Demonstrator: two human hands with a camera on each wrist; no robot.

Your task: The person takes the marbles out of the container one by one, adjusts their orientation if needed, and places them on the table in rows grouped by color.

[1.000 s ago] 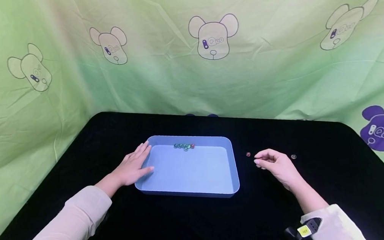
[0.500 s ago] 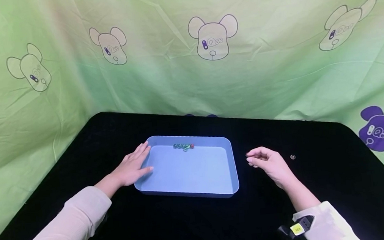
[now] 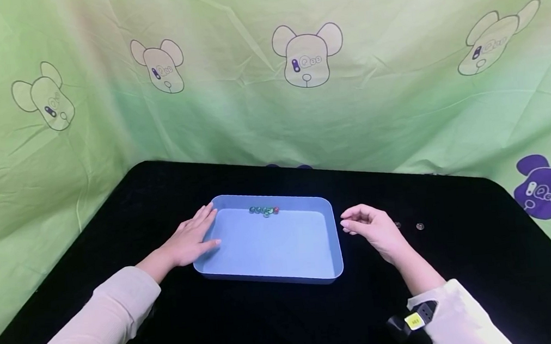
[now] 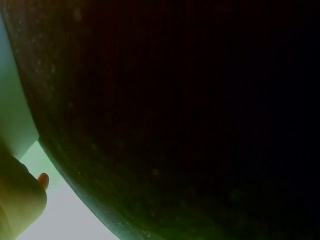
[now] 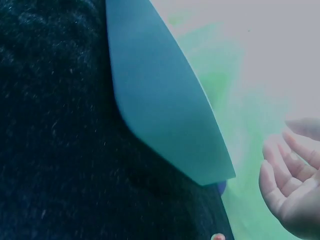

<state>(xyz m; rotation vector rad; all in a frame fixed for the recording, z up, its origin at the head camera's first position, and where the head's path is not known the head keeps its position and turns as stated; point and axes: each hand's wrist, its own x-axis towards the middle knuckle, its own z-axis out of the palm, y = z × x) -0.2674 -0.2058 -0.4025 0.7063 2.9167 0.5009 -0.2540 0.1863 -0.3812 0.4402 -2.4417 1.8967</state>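
A light blue tray (image 3: 275, 280) lies on the black cloth. Several small beads (image 3: 264, 210) sit in a row at its far wall. My left hand (image 3: 193, 239) rests flat with straight fingers on the tray's left rim; the left wrist view shows only a fingertip (image 4: 42, 180) and dark cloth. My right hand (image 3: 359, 225) hovers just outside the tray's right rim, fingers curled and thumb meeting the fingertips. It seems to pinch a small red bead (image 5: 217, 236), seen only as a red spot in the right wrist view, beside the tray's wall (image 5: 160, 115).
Two small beads (image 3: 397, 224) (image 3: 420, 226) lie on the black cloth (image 3: 461, 265) to the right of my right hand. A green printed curtain (image 3: 269, 101) closes in the table at the back and both sides.
My right hand reached the red bead on the cloth, closed over it and moved left to the tray's right rim. The bead no longer shows on the cloth. The left hand stayed put.
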